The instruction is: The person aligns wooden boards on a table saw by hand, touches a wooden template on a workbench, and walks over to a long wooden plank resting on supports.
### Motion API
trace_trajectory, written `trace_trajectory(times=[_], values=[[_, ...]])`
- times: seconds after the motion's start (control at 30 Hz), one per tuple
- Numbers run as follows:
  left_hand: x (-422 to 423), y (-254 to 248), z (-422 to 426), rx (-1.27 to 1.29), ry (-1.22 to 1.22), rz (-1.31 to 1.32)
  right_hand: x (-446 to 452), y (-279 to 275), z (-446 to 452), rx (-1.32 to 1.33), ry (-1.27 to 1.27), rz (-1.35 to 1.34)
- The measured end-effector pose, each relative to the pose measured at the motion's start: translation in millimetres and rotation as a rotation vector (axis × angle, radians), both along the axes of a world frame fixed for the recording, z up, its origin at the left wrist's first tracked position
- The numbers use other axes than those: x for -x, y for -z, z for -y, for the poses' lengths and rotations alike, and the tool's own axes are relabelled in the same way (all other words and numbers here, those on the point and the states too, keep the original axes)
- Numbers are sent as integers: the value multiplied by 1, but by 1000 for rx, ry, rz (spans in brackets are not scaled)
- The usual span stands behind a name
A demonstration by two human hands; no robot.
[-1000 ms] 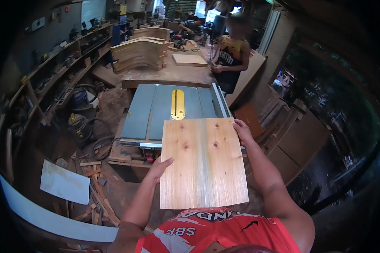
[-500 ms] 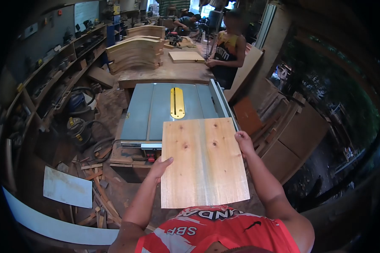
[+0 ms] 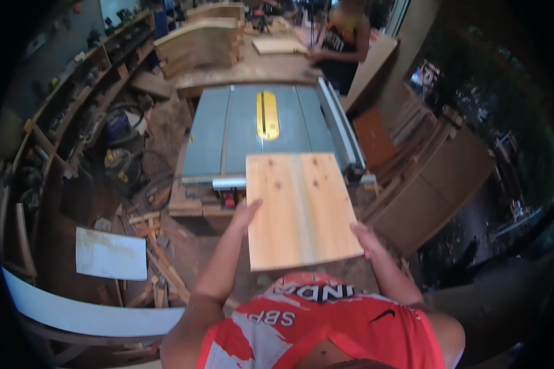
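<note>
A pale, knotty wooden panel [image 3: 301, 212] with a greyish streak down its middle is held between my two hands. My left hand [image 3: 246, 215] grips its left edge, thumb on top. My right hand [image 3: 367, 238] is closed on the lower right edge; its fingers go partly out of sight beneath the wood. The panel's far edge overlaps the near side of the table saw [image 3: 206, 135] in view; whether it touches cannot be told. A yellow throat plate [image 3: 268, 115] with a dark slot lies in the saw's top, and a long rip fence [image 3: 338, 123] runs along the right.
Beyond the saw, a wooden workbench [image 3: 258, 72] bears stacked curved wooden pieces [image 3: 200, 46] and another panel [image 3: 280, 46]. A person [image 3: 345, 37] stands at its right. Wood scraps [image 3: 160, 258] and a shop vacuum [image 3: 122, 166] are on the left floor; boards [image 3: 434, 178] lean at right.
My right hand has slid from the panel's upper right edge down toward its lower right corner. The view has tilted downward, and the left hand keeps its hold.
</note>
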State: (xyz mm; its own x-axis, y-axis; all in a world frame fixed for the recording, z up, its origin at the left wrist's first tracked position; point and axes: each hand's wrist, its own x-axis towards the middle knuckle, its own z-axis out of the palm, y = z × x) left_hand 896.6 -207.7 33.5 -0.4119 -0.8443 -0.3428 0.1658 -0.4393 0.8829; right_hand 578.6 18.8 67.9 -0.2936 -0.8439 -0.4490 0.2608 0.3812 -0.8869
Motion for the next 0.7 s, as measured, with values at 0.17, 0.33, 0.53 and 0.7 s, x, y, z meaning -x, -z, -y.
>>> trace_trajectory(times=[0.17, 0.33, 0.53, 0.7], values=[[36, 43, 46, 213, 39, 97, 20, 31, 21, -29, 154, -99], [38, 24, 50, 408, 18, 281, 40, 59, 43, -2, 161, -20], [37, 6, 64, 341, 139, 350, 43, 67, 56, 9, 194, 10], [43, 9, 76, 297, 144, 360, 48, 62, 70, -4, 172, 41]])
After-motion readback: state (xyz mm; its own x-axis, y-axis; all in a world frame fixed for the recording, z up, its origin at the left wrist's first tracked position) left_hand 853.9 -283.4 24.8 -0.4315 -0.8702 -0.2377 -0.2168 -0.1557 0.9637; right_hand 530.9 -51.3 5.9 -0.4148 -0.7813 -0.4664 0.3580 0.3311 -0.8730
